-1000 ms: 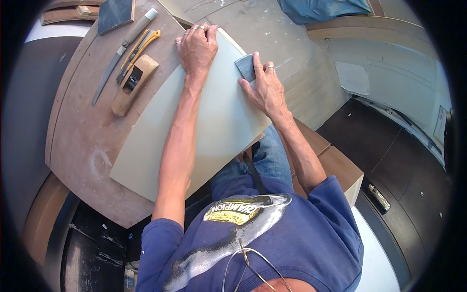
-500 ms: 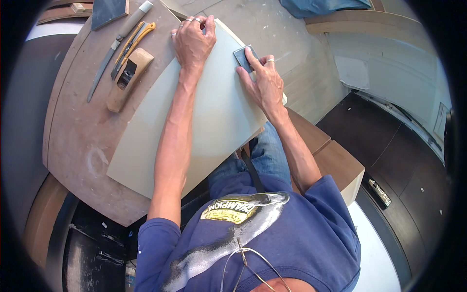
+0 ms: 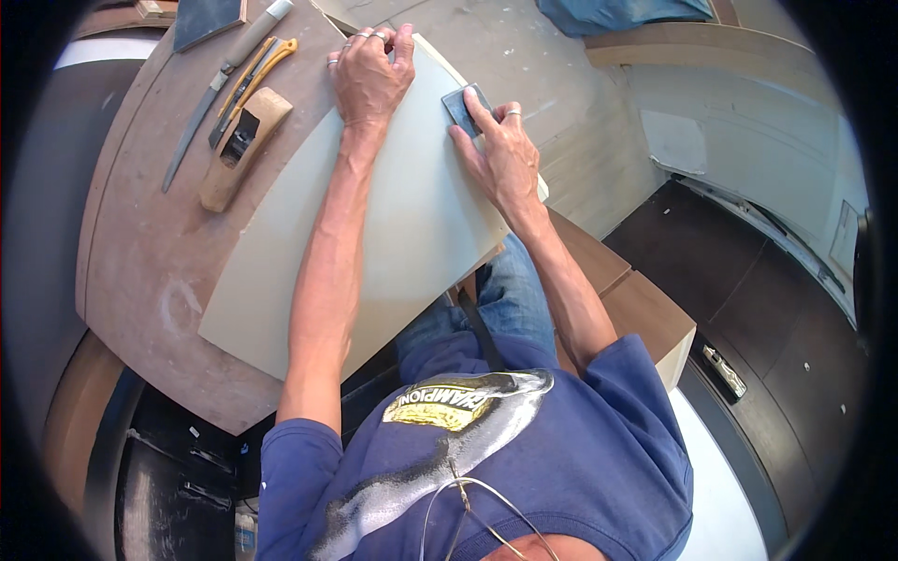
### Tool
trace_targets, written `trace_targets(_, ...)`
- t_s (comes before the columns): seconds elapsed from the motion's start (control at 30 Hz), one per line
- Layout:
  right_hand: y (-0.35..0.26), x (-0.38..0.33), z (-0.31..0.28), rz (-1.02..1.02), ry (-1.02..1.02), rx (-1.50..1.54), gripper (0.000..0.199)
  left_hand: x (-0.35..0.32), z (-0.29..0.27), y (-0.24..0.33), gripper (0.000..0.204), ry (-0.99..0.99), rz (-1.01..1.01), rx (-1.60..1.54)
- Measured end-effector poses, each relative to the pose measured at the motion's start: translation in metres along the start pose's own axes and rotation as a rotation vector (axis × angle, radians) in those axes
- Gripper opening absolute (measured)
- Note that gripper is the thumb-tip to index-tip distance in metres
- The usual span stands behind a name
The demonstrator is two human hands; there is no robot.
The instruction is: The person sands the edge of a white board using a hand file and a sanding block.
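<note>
A pale cream panel (image 3: 412, 234) with a curved left edge lies on a brown wooden worktop (image 3: 140, 262). My left hand (image 3: 374, 79) is closed over its far end, with the fingers curled at the edge and rings on them. Near the panel's right edge, my right hand (image 3: 505, 154) grips a small grey-blue sanding block (image 3: 459, 105), thumb and fingers around it. The block rests on the panel's surface; part of it is hidden by the hand. Left of the panel lie a wooden hand plane (image 3: 245, 150), a yellow-handled cutter (image 3: 257, 79) and a grey-handled saw (image 3: 229, 65).
A dark flat board (image 3: 208, 21) sits at the worktop's far left. Brown wooden boxes (image 3: 645, 318) stand by my right arm. Farther right are a dark panelled surface (image 3: 748, 290) with a metal latch (image 3: 725, 372) and a pale curved panel (image 3: 748, 122). Blue cloth (image 3: 627, 11) lies at the back.
The whole view has shifted very slightly. Both hands keep nearly the same place on the panel, and the sanding block stays in my right hand.
</note>
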State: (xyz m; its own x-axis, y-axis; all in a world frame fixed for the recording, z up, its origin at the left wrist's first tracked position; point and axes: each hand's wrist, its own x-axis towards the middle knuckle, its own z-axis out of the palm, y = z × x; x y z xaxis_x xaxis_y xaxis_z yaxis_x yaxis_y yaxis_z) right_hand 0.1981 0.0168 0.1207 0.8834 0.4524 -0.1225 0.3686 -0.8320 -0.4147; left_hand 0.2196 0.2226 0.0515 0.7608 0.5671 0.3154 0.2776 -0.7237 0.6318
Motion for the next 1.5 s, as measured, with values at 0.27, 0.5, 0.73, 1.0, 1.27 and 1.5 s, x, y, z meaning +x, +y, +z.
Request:
trace_targets(0.27, -0.003, -0.004, -0.001, 0.014, -0.011, -0.003, 0.055, -0.001, 0.0, 0.002, 0.042, -0.005, -0.011, 0.001)
trace_targets(0.5, -0.005, -0.003, -0.002, 0.035, -0.067, -0.015, 0.056, 0.0, 0.0, 0.0, 0.043, -0.002, -0.009, 0.002)
trace_targets(0.73, -0.007, -0.004, 0.003, 0.004, -0.027, 0.001, 0.055, -0.001, -0.001, -0.002, 0.042, -0.015, -0.006, -0.023)
trace_targets(1.0, -0.002, -0.002, -0.001, 0.012, -0.06, -0.01, 0.055, 0.0, -0.005, 0.001, 0.043, -0.045, -0.015, -0.032)
trace_targets(1.27, -0.001, 0.001, -0.003, 0.005, -0.096, -0.031, 0.054, -0.001, -0.004, 0.001, 0.043, 0.024, 0.023, -0.036)
trace_targets(1.5, 0.001, 0.006, 0.0, -0.046, -0.057, -0.003, 0.054, -0.004, -0.001, -0.002, 0.043, 0.015, 0.022, -0.055)
